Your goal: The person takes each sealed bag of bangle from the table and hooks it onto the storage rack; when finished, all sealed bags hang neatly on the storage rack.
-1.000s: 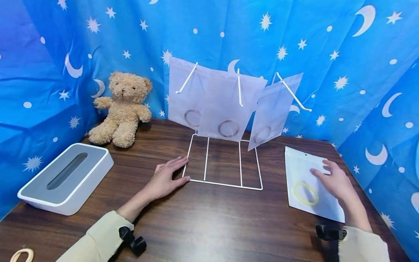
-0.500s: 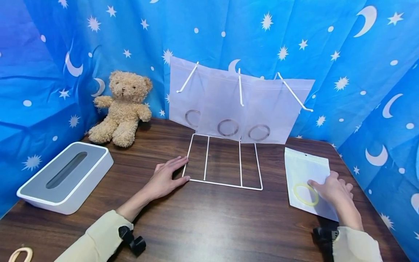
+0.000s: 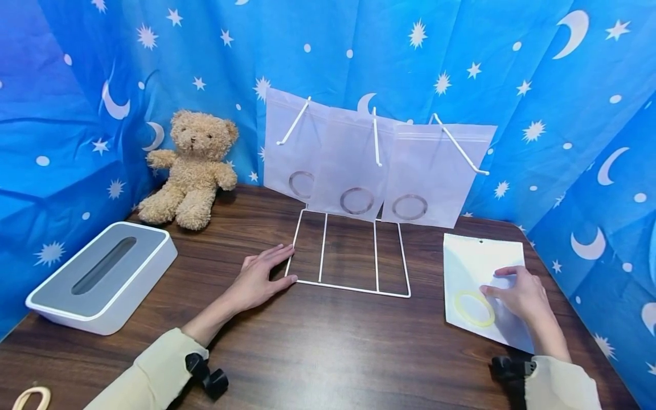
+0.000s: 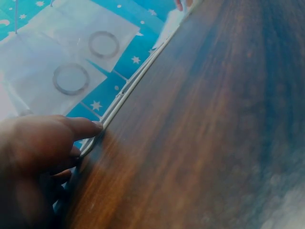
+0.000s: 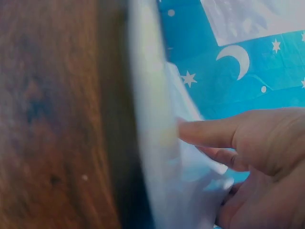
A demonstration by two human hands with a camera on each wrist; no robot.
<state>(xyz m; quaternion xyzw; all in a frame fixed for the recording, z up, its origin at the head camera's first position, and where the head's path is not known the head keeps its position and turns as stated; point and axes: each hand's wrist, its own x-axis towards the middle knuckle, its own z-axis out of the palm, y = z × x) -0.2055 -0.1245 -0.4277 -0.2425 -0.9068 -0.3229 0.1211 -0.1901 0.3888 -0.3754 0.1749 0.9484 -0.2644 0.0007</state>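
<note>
On the right of the table, a white resealable bag (image 3: pixel 499 250) with a hang hole at its top shows a yellow ring (image 3: pixel 456 307) inside. My right hand (image 3: pixel 530 299) pinches the bag toward its right side, thumb and index finger close together; in the right wrist view the plastic folds by the fingers (image 5: pixel 209 133). My left hand (image 3: pixel 256 282) rests at the left front corner of a white wire rack (image 3: pixel 353 288), fingers extended along its base. Three frosted bags (image 3: pixel 292 136) with dark rings hang from the rack's prongs.
A teddy bear (image 3: pixel 195 165) sits at the back left, behind a white tissue box (image 3: pixel 102 279) with a grey lid. A cream loop-shaped object (image 3: pixel 32 393) is partly cut off at the lower left corner. The blue star-patterned curtain (image 3: pixel 384 57) surrounds the table.
The rightmost hanging bag has swung from turned sideways to facing front. My right hand has shifted its hold on the bag, which has moved slightly left. My left hand has stayed put.
</note>
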